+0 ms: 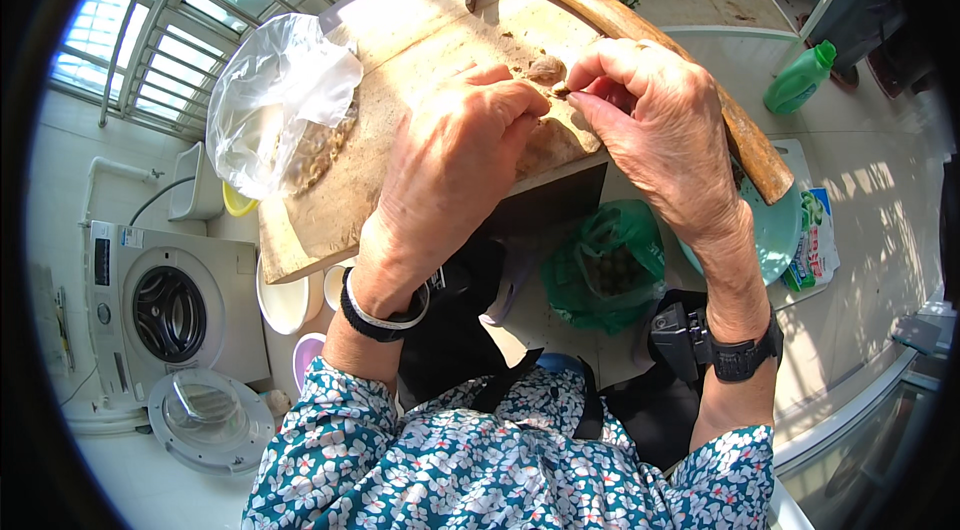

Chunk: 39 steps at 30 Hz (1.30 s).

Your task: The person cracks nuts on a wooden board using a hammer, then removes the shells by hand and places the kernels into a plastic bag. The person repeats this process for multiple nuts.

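Both my hands are over a worn wooden board (420, 42). My right hand (652, 117) pinches a small dark piece of nut (561, 89) between thumb and index finger. Close to its left, my left hand (465, 147) has its fingers curled inward; whether they hold anything is hidden. A brown walnut (546, 69) lies on the board just beyond the fingertips, with crumbs of shell around it. A hammer (585, 1) with a wooden handle lies across the board's right side, its handle passing behind my right hand. Toward the left stands a clear plastic bag (277, 110) with nut pieces at its base.
Under the board's near edge is a green plastic bag (604, 267) with round things inside. A light green basin (772, 230) stands on the floor at right, near a green bottle (802, 80). A washing machine (172, 297) with its door open is at left, beside white tubs (283, 301).
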Motion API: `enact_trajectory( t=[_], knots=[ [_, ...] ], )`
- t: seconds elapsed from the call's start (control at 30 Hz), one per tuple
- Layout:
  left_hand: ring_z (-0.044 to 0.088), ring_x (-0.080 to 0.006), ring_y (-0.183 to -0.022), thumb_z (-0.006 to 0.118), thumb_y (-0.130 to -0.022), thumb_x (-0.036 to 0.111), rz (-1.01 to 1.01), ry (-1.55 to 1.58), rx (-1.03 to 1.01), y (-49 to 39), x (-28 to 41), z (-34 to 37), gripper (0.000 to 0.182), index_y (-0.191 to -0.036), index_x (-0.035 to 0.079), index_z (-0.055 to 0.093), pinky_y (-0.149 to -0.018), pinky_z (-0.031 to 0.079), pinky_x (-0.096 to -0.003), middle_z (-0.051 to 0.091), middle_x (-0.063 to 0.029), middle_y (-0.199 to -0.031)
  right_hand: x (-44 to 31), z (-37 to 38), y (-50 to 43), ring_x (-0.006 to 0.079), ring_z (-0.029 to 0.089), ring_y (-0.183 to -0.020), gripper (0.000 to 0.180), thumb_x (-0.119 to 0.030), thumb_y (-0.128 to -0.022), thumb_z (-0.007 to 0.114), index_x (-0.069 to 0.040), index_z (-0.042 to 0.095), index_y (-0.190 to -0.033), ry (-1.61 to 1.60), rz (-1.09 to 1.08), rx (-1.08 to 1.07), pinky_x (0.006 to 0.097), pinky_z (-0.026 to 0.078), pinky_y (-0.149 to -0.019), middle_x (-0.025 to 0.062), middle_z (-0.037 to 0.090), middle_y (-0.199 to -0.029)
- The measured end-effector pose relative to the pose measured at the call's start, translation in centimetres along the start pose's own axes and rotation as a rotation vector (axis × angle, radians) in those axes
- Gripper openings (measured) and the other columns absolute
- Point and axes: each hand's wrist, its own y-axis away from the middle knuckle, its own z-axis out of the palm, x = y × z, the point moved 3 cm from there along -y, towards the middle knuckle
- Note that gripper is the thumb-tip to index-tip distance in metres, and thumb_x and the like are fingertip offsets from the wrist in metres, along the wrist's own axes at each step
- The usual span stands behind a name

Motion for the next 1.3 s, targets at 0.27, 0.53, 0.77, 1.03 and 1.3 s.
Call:
enact_trajectory(
  t=[0.27, 0.53, 0.77, 1.03, 1.3],
  knots=[
    [0.064, -0.0258, -0.069, 0.066, -0.079, 0.007, 0.019, -0.019, -0.032, 0.1, 0.3, 0.1, 0.009, -0.087, 0.003, 0.07, -0.062, 0.05, -0.0319, 0.064, -0.0083, -0.077, 0.0, -0.1, 0.0, 0.0121, 0.063, -0.067, 0.009, 0.004, -0.079, 0.068, 0.001, 0.065, -0.087, 0.027, 0.02, -0.044, 0.0246, 0.052, -0.062, 0.0074, 0.064, -0.077],
    [0.06, -0.0299, -0.077, 0.066, -0.077, 0.007, 0.03, -0.006, -0.069, 0.8, 0.4, 0.1, 0.007, -0.076, 0.003, 0.061, -0.071, 0.049, -0.0386, 0.058, -0.0106, -0.076, -0.1, -0.1, 0.0, 0.0122, 0.063, -0.067, 0.009, 0.003, -0.078, 0.069, 0.0, 0.065, -0.086, 0.057, 0.016, -0.042, 0.0244, 0.051, -0.061, 0.0067, 0.064, -0.075],
    [0.063, -0.027, -0.071, 0.069, -0.077, 0.007, 0.063, -0.061, -0.042, 2.0, 0.6, -0.5, 0.006, -0.08, 0.005, 0.064, -0.062, 0.049, -0.034, 0.061, -0.0077, -0.075, -0.2, -0.1, 0.0, 0.0117, 0.063, -0.067, 0.01, 0.002, -0.078, 0.07, 0.0, 0.065, -0.086, 0.038, 0.025, -0.029, 0.0241, 0.051, -0.061, 0.0062, 0.064, -0.075],
    [0.058, -0.0283, -0.077, 0.063, -0.079, 0.005, 0.063, -0.068, 0.08, 3.1, 0.5, -3.3, 0.008, -0.083, 0.006, 0.056, -0.065, 0.049, -0.0381, 0.053, -0.0088, -0.077, -0.6, 0.1, -0.1, 0.0147, 0.061, -0.062, 0.01, 0.003, -0.076, 0.07, -0.001, 0.065, -0.084, -0.018, 0.068, -0.004, 0.0277, 0.049, -0.058, 0.0076, 0.061, -0.073],
    [0.059, -0.0123, -0.061, 0.07, -0.077, -0.005, -0.156, -0.302, 0.494, 5.4, -4.4, -12.5, 0.008, -0.082, 0.0, 0.066, -0.055, 0.046, -0.023, 0.062, -0.0052, -0.071, -0.8, 0.1, -0.2, 0.0103, 0.052, -0.06, 0.013, 0.006, -0.076, 0.07, 0.0, 0.062, -0.084, 0.049, 0.068, -0.035, 0.0241, 0.044, -0.058, 0.0037, 0.056, -0.071]
  ],
)
